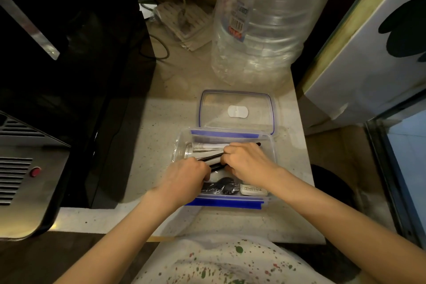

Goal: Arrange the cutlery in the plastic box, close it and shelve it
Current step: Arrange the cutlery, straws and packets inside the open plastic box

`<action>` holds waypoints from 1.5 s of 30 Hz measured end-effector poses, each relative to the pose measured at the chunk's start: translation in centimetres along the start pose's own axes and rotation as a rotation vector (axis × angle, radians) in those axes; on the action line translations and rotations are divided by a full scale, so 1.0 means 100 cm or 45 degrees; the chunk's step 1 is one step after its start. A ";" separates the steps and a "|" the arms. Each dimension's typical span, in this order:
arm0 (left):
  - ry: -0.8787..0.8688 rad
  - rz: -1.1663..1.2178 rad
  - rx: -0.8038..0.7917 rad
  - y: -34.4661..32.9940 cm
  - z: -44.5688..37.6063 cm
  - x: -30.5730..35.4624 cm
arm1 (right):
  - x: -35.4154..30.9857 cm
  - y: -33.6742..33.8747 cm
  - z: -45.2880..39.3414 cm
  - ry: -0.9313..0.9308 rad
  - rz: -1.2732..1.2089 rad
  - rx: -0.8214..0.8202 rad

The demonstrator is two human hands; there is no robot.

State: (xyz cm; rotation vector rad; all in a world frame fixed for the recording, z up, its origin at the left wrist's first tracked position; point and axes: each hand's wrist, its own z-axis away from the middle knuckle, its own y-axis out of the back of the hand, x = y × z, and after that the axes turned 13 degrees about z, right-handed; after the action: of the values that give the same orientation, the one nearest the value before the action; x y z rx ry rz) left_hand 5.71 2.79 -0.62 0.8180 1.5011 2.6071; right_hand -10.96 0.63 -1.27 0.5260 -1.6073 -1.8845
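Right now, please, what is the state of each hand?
Left hand: fingers curled round the dark chopsticks inside the plastic box.
Right hand: grips the same chopsticks, further along.

The clear, glossy plastic box (182, 143) with blue plastic clips sits on a pale speckled stone-like counter (161, 122). Beside it are a glossy black appliance panel (69, 76), brushed metal casing (25, 203) and a crinkled transparent plastic water bottle (260, 30).
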 end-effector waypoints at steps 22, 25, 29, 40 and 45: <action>-0.050 0.054 0.273 0.020 -0.016 0.002 | 0.001 -0.002 0.005 -0.151 -0.077 -0.021; 0.004 -0.014 0.238 0.017 -0.025 0.001 | 0.001 -0.003 0.008 -0.150 -0.102 -0.015; 0.058 -0.131 0.183 0.012 -0.028 0.003 | 0.003 -0.003 0.009 -0.154 -0.125 0.003; 0.059 -0.066 0.246 0.022 -0.020 0.006 | 0.009 0.002 0.016 -0.174 -0.148 0.151; 0.063 -0.123 0.107 0.017 -0.013 0.008 | 0.016 0.005 0.020 -0.281 -0.294 0.416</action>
State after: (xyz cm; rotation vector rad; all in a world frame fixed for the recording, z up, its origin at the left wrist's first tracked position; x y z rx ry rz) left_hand 4.84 1.05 0.54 0.6736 1.6297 2.5288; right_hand -13.35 1.01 -0.22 0.6841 -2.0982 -1.9053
